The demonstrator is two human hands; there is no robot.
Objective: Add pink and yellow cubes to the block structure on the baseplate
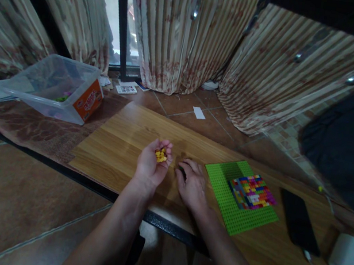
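My left hand (151,164) is cupped palm up above the wooden table (118,141), holding several small yellow and orange bricks (161,155). My right hand (191,184) lies palm down on the table just to the right of it, fingers curled towards the left hand; nothing shows in its grip. A green baseplate (235,211) lies to the right of my right hand, with a patch of many-coloured bricks (252,191) built on its far right part.
A clear plastic bin (53,86) with an orange label stands on the floor at the left. A black phone (299,221) with a cable and a white box (349,263) lie at the table's right end. Curtains hang behind.
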